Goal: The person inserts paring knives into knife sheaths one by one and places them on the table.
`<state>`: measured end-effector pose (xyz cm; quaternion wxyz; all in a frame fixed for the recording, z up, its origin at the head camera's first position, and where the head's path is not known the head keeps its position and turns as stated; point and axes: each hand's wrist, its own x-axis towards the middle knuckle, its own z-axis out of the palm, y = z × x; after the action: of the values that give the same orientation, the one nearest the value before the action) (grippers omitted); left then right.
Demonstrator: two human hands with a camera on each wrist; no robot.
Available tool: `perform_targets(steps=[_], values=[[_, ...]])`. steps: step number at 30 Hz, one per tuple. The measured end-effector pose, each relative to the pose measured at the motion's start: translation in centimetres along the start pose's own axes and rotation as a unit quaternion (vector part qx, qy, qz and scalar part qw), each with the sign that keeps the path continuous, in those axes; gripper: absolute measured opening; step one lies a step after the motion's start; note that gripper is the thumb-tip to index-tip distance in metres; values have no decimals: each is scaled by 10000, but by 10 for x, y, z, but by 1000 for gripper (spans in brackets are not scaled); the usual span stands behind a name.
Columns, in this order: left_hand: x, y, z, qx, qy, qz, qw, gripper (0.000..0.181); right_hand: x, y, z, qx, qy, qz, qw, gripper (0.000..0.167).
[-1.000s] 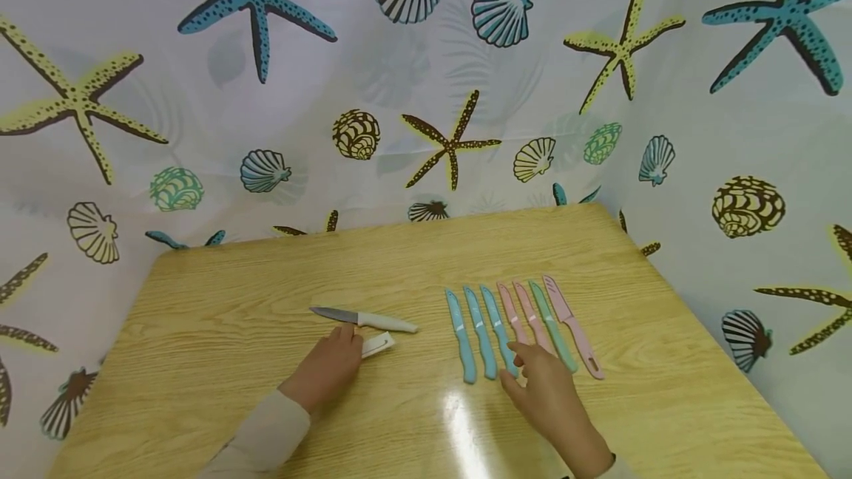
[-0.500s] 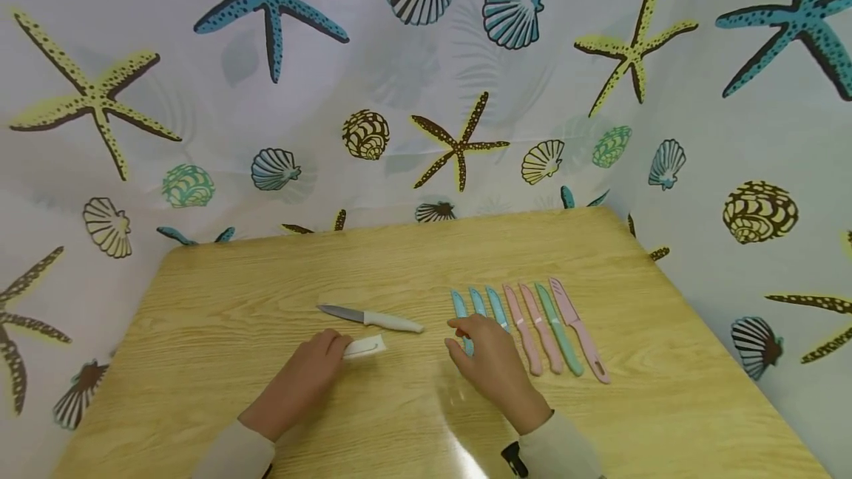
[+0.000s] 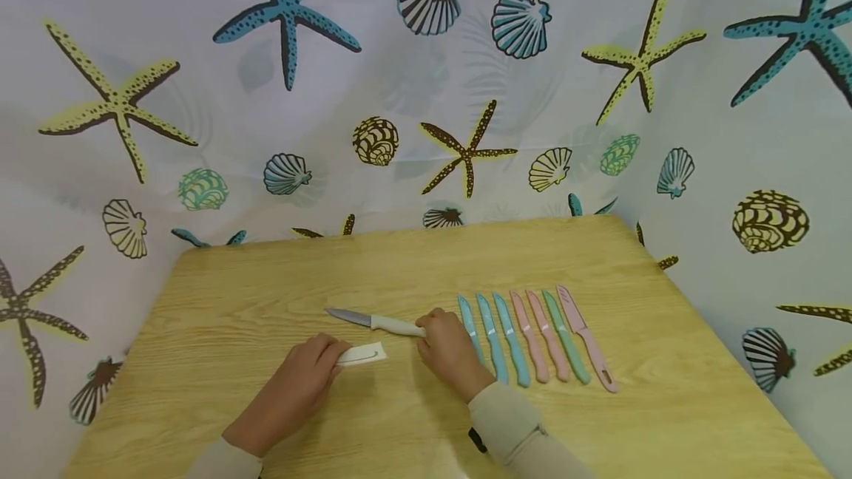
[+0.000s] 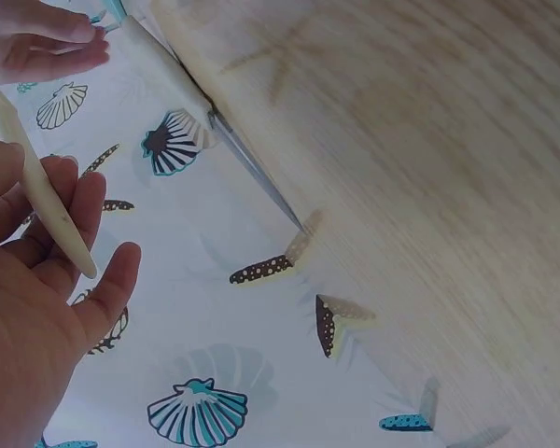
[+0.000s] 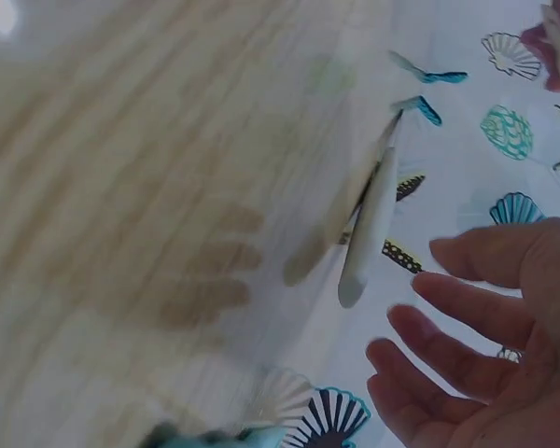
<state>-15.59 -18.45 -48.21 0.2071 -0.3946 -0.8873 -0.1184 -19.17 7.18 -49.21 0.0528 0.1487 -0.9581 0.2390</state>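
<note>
A knife (image 3: 396,325) with a pale handle and bare grey blade lies on the table, its tip toward the left. My left hand (image 3: 296,383) holds a white knife sheath (image 3: 362,354) between thumb and fingers, just in front of that knife; the left wrist view shows the sheath (image 4: 51,210) as a slim bar across the fingers. At the handle's right end is my right hand (image 3: 452,353). In the right wrist view its fingers (image 5: 462,308) are spread and stand apart from the handle (image 5: 369,233).
Right of my right hand lies a row of several sheathed knives: blue ones (image 3: 494,338), pink ones (image 3: 538,338), a green one (image 3: 566,335) and a broader pink one (image 3: 589,338). A patterned cloth (image 3: 319,94) hangs behind and beside the wooden table (image 3: 333,265).
My right hand has moved left from over the knife row to the pale handle's end. The left hand keeps hold of the sheath and has drawn slightly left and toward me.
</note>
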Motion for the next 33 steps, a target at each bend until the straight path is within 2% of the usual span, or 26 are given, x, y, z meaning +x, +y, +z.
perform_targets(steps=[4,8,15,25,33], values=[[0,1,-1,-11,-165,-87,9998,26,13,-8,6,-288,-82,117,9995,21],[2,3,-1,-78,-195,-104,9997,38,22,-15,8,-683,-324,60,9971,15],[9,5,1,-134,-43,14,9999,38,31,-21,11,-1315,-367,-207,9904,9],[8,6,-2,-63,-36,-98,9999,37,44,-30,26,-1123,-496,-60,9924,6],[7,7,-3,-90,-69,-128,9999,38,43,-30,28,-1510,-403,-225,9875,12]])
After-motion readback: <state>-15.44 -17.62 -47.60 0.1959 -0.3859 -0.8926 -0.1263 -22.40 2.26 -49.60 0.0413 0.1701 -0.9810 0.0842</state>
